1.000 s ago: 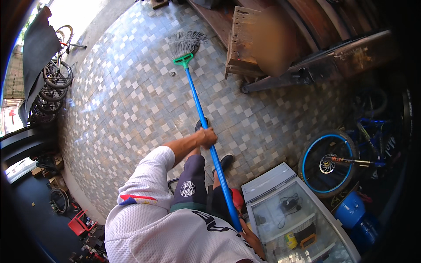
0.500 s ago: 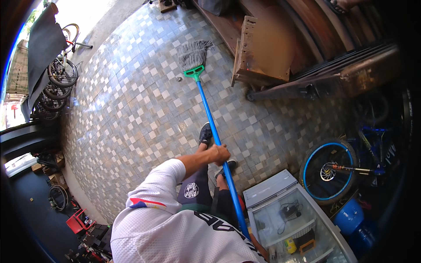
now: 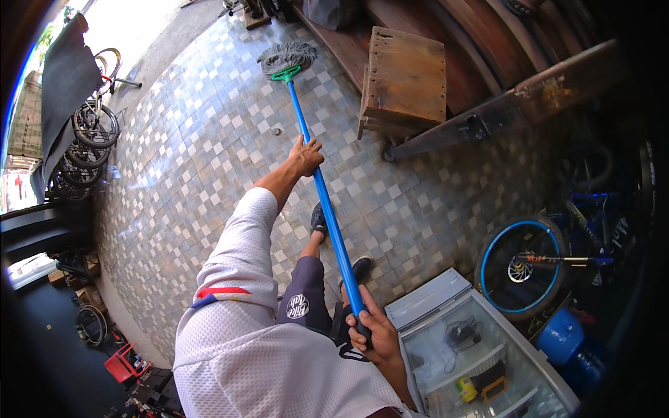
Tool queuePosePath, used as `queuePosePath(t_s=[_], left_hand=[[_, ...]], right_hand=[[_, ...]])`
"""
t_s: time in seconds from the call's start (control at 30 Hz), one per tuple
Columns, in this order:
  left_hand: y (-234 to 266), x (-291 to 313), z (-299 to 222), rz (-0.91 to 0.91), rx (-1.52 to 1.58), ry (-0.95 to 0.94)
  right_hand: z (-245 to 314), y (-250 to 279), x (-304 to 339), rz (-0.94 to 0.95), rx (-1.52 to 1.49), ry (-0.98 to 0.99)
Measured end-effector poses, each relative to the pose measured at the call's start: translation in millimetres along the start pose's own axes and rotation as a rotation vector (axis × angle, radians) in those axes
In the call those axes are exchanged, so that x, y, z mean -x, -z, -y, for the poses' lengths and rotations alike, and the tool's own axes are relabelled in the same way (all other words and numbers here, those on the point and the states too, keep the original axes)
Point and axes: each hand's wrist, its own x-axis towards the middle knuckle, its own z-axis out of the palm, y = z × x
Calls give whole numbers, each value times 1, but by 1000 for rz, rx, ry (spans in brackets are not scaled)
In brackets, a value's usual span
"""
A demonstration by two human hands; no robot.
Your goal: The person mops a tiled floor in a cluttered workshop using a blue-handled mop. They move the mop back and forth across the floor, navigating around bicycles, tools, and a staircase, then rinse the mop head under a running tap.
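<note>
A mop with a blue pole (image 3: 332, 223) stretches away from me across the tiled floor (image 3: 209, 181). Its grey string head (image 3: 288, 56) lies spread on the tiles beyond a green clamp (image 3: 286, 74). Partway up the pole, my left hand (image 3: 305, 156) is closed around it with the arm reaching forward. Close to my body, my right hand (image 3: 376, 327) grips the black-capped end, fingers wrapped round it. Under the pole are my dark shoes (image 3: 362, 270).
A wooden box (image 3: 404, 76) stands by the brown bench at the far right, next to a metal beam (image 3: 481, 125). Near right are a glass-topped display case (image 3: 481, 355), a blue-rimmed bicycle wheel (image 3: 521, 270) and a blue container (image 3: 559, 333). Several bicycles (image 3: 94, 125) line the left. A small round object (image 3: 277, 131) lies on the floor.
The mop has slid forward and a little left, its head farther away and strings bunched wider. My left arm has stretched out, and my right hand has come into view at the pole's end.
</note>
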Motion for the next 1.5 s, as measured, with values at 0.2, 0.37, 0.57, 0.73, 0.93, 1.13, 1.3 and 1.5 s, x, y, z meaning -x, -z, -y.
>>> queuePosePath(t_s=[0.2,0.37,0.57,0.73,0.93,1.13,1.3,1.5], left_hand=[[17,6,-104,-185,189,-146],[42,37,-218,-334,390,-276],[99,115,-316,-494,638,-349],[143,158,-352,-565,721,-398],[130,144,-316,-599,721,-331],[80,102,-274,-391,690,-383],[52,78,-253,-312,667,-491],[18,30,-157,-232,496,-485]], right_hand=[[22,45,90,-236,79,16],[58,44,220,-431,506,35],[87,-21,372,-599,873,-3],[80,-61,437,-720,867,-44],[91,-63,399,-728,853,-32],[96,-36,321,-667,840,-228],[74,-44,291,-773,660,-139],[50,-34,183,-691,692,-177]])
